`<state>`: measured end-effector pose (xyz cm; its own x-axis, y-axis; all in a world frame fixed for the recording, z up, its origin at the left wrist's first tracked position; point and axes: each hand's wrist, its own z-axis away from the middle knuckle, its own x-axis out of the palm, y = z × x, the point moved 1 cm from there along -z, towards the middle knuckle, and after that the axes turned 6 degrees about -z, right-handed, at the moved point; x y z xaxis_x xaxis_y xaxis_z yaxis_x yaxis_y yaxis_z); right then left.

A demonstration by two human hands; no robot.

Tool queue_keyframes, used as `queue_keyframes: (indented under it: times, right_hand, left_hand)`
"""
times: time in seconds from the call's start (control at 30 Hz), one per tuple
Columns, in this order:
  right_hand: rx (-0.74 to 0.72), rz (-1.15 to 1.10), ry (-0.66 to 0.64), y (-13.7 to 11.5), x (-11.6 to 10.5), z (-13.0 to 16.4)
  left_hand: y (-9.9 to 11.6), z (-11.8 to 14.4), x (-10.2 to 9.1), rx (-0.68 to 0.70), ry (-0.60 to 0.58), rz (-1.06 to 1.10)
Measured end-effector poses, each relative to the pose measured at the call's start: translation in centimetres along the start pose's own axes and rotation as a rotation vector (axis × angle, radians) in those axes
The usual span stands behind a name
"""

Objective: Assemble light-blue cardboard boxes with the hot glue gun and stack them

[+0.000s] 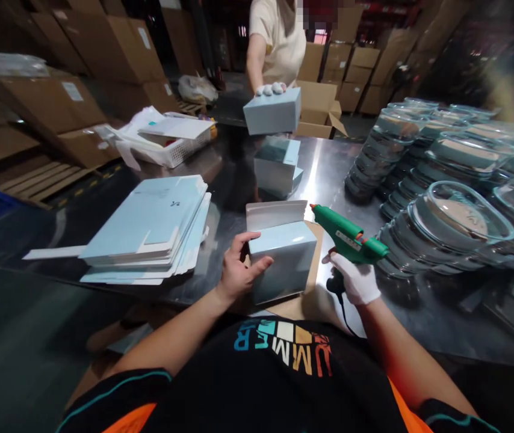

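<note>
Blue box (283, 261) with its flap (277, 215) up

The box is on the shiny dark table (234, 180), right in front of the person. It is pale blue and has straight edges. Its top is smooth, with a bright spot where the light hits it. The side facing the person looks darker and more gray, because it is in shadow. At the far side the flap stands up like a little wall, and its inside looks whitish gray. Some brown cardboard (293, 308) lies by the box.

The bare left hand (242, 269) is clamped on the left end of the box — the thumb in front, the fingers around the back. The right hand (355, 278) wears a white glove and is closed around the handle of a green glue gun (347, 234). The gun's orange tip (313, 206) points left, just beside the flap's right corner — I cannot tell if they touch. A stack of flat blue cartons (144, 216) lies to the left, and piles of glass dishes (455, 222) stand to the right.
</note>
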<state>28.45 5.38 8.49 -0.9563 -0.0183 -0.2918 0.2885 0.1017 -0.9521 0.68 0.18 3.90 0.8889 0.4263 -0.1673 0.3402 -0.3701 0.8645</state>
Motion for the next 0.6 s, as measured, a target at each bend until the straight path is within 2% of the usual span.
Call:
queue_keyframes:
  times: [0.1, 0.17, 0.2, 0.3, 0.37, 0.43, 0.53, 0.6]
  right_hand:
    - [0.324, -0.250, -0.097, 2.0, 0.1, -1.0]
    - [0.473, -0.227, -0.168, 3.1, -0.4, -1.7]
    - [0.472, -0.138, -0.173, 3.5, -0.9, -2.1]
    - [0.338, 0.096, -0.104, 3.9, -2.8, -3.1]
    - [0.258, 0.118, -0.058, 3.3, -3.1, -3.3]
    - [0.148, 0.056, -0.064, 2.0, -1.9, -3.1]
    - [-0.055, -0.144, -0.208, -0.8, 1.6, -2.6]
    - [-0.130, -0.223, -0.290, -2.3, 3.5, -2.6]
  left_hand:
    - [-0.1, -0.2, -0.2, -0.047, -0.005, 0.066]
    - [-0.2, -0.2, -0.4, -0.064, -0.007, 0.092]
    - [-0.3, -0.2, -0.6, -0.074, -0.006, 0.102]
    - [-0.6, -0.2, -0.9, -0.099, -0.012, 0.118]
    - [-0.6, -0.2, -0.9, -0.100, -0.030, 0.133]
    - [-0.6, -0.3, -0.6, -0.077, -0.066, 0.153]
    - [-0.5, -0.4, -0.1, -0.005, -0.137, 0.154]
    - [-0.6, -0.4, 0.2, 0.039, -0.167, 0.132]
